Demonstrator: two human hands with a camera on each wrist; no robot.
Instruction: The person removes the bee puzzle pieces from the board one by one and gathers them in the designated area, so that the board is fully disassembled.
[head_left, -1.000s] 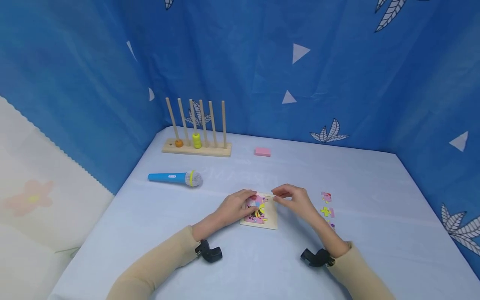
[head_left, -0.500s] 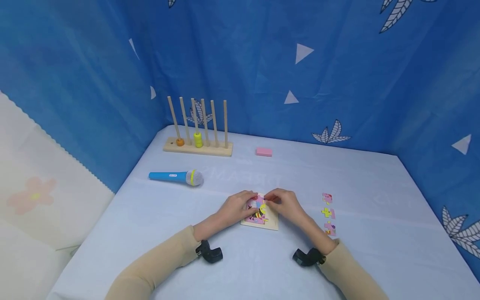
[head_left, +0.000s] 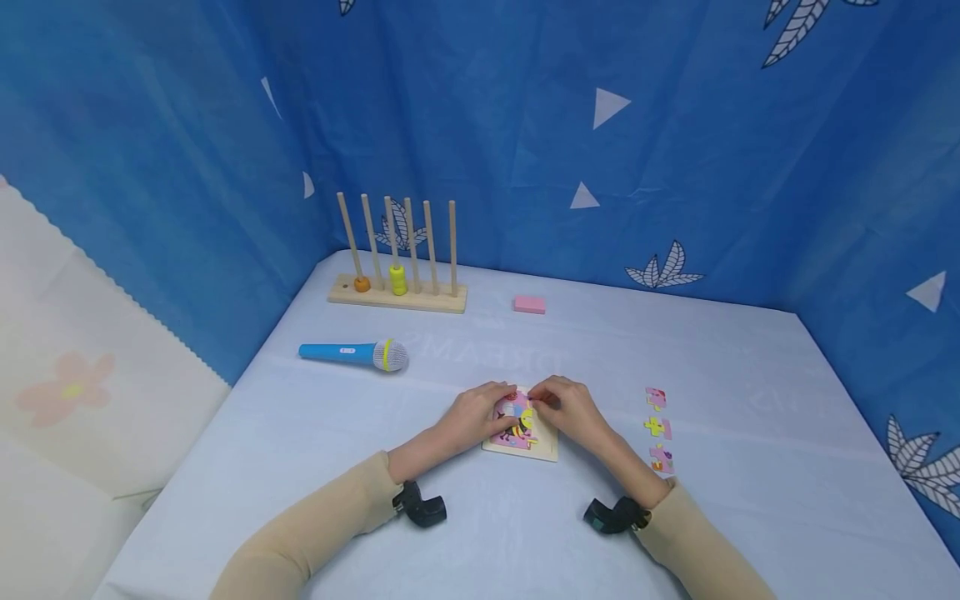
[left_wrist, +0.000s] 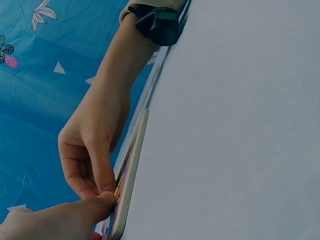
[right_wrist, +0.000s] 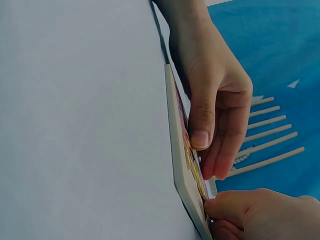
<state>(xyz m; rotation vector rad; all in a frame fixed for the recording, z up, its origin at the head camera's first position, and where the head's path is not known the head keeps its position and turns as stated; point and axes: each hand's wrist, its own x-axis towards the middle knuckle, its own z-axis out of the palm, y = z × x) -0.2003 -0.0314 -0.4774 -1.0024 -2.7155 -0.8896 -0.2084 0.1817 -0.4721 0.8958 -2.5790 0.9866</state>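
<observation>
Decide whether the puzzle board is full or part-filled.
Part-filled: the puzzle board shows bare wood, and three puzzle pieces lie apart on the table.

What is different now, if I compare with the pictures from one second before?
The right hand has moved left, its fingertips now at the bee picture on the puzzle board; whether they pinch a piece is unclear. The lowest loose piece, partly hidden before, now shows more. The left hand stays on the board; microphone, peg stand and pink block have not moved.
</observation>
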